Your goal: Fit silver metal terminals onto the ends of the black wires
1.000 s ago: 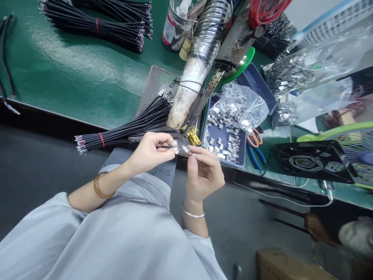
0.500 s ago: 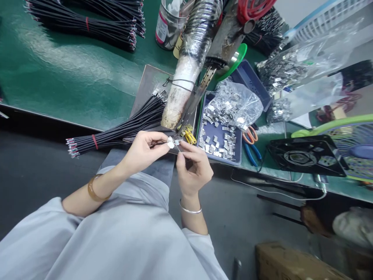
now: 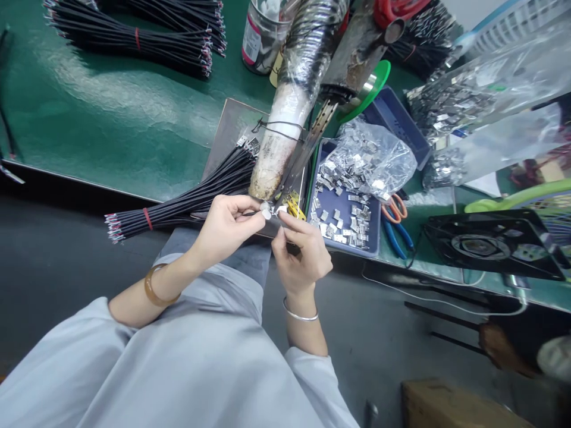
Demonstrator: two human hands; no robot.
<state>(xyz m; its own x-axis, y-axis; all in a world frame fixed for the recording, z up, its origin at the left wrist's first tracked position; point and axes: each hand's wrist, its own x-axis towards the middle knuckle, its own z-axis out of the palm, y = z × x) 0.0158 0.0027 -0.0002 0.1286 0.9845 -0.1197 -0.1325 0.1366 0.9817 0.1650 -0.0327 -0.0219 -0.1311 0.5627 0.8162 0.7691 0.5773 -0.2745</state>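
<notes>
In the middle of the head view, my left hand is closed in a pinch on a black cable, whose end points to the right. Small whitish pieces show at its fingertips; what they are I cannot make out. Facing it, my right hand is closed, thumb and index finger pinching a small metal piece against the cable end. The fingertips partly hide that piece. Just beyond both hands is the sooty end of a white-wrapped duct, beside a long metal-tipped tool.
A bundle of black cables rests on a board to the left. At right, a blue tray holds loose metal connectors and a plastic bag. Pliers and a black fan stand farther right. A yellow object lies behind my fingers.
The view has shifted slightly, so the bench items sit a little farther right. My hands stay together, and the small pieces between my fingertips have turned a little.
</notes>
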